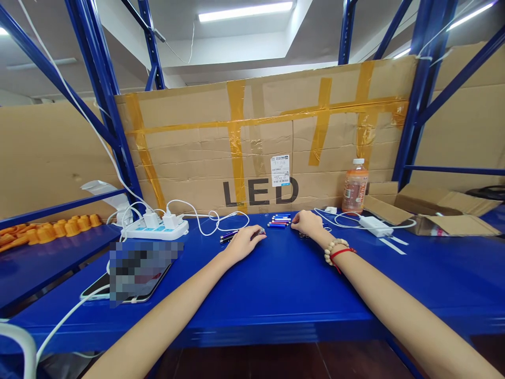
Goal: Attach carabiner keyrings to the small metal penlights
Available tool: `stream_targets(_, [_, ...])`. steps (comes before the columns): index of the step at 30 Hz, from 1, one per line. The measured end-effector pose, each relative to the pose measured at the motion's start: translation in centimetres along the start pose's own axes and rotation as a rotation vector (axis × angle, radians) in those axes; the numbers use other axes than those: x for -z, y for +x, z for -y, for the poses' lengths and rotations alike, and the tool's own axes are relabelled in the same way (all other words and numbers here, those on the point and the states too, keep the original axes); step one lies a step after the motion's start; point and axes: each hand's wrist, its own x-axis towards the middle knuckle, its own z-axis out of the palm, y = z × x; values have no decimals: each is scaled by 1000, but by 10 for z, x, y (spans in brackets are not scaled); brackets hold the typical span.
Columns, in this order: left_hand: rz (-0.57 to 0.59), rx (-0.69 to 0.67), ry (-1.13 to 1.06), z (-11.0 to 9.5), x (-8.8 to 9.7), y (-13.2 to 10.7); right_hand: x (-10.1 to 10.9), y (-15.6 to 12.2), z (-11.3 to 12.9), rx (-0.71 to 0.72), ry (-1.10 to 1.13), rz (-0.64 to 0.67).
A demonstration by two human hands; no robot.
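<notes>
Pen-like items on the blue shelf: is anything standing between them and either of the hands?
Nothing visible stands between the pen-like items and the left hand or the right hand. The right hand is close to their right end; contact is unclear. The dark items lie on the left hand's outer side.

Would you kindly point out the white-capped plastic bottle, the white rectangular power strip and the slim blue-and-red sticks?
White-capped plastic bottle [355,187], head view: label.
White rectangular power strip [155,235], head view: front side.
Slim blue-and-red sticks [279,221], head view: middle of the group.

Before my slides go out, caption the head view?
Left hand and right hand flank pen-like pieces on a blue shelf.
</notes>
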Motion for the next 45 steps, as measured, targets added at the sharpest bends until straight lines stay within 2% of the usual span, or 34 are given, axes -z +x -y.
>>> stream_targets(5, [-68, 29, 76, -4, 1, -1, 2, -3, 0, -3, -6, -10])
stream_targets(8, [-67, 90, 121, -5, 3, -2, 5, -5, 3, 72, 58, -148])
stream_targets(10, [-78, 132, 161, -5, 4, -2, 7, -8, 11, 177, 180, -259])
stream_targets(12, [-93, 149, 200, -5, 4, -3, 7, -12, 23, 325, 343, -312])
stream_targets(15, [-97, 142, 240, -4, 4, -3, 4, -19, 46, 577, 589, -305])
stream_targets(18, [-97, 162, 260, -2, 4, -3, 1, -25, 62, 712, 737, -298])
stream_targets(26, [-93, 161, 238, 0, 3, -2, 0, -31, 67, 666, 844, -289])
stream_targets(35, [-108, 200, 215, -3, 6, -3, 4, -39, 74, 657, 808, -342])
stream_targets(45, [-117, 176, 238, -1, 5, -4, 2, -38, 73, 662, 839, -306])
